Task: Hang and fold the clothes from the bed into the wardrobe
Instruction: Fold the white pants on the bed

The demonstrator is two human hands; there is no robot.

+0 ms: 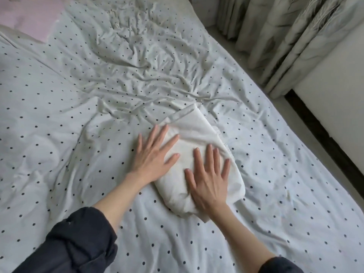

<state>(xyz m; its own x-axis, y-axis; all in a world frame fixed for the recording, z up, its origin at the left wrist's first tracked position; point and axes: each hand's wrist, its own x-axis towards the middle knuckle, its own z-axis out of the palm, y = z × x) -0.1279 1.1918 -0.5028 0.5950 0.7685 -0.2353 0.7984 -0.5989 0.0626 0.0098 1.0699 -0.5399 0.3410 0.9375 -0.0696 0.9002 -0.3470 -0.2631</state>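
Left hand point(152, 154) and right hand point(208, 180) lie flat, pressing folded white cloth point(199, 134) on bed point(59, 125). Careless lift: folds could flop open.

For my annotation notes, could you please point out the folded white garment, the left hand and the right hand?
folded white garment point(199, 133): head view, bare upper part beyond the fingers.
left hand point(155, 154): head view, back of the hand, flat on the garment's left edge.
right hand point(208, 178): head view, back of the hand, pressing the garment.

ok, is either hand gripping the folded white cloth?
No: left hand and right hand lie flat, fingers straight, on the folded white cloth.
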